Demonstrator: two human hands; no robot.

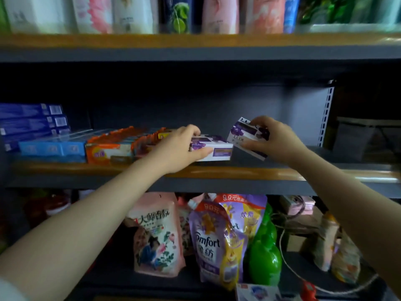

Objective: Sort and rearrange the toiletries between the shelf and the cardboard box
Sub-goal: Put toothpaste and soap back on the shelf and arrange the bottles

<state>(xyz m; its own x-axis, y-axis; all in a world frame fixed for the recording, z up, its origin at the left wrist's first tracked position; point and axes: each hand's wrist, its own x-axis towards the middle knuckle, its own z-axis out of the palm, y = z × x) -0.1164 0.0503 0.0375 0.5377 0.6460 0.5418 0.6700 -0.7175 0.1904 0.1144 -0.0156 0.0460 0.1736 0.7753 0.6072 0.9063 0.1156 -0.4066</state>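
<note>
Left hand has its grip pinching a purple-and-white soap box: thumb along the near face, fingers curled over the top. Box lies flat on the middle shelf, near the front lip. Likely being steadied or squared against the row so the next one can butt up to it.

Right hand has its grip pinching a second soap box of the same print, fingers over the top edge, thumb under the bottom edge. This box is tilted, upper end leaning away, and sits just right of the left grip's box; their near corners look close to touching, can't tell for sure. Whether its lower corner rests on the shelf is hidden. The tilt reads as mid-placement: angled in so it can drop flat alongside its twin.

Left of the left grip: orange cartons then blue cartons laid flat in a row, and a stack of dark blue boxes further left. Like goes with like, so the soap extends the row rightward into the open stretch of shelf.

Below both grips, the lower shelf holds refill pouches and a green bottle. Above, upright bottles.

Cardboard box from the task: not identifiable in view.
</note>
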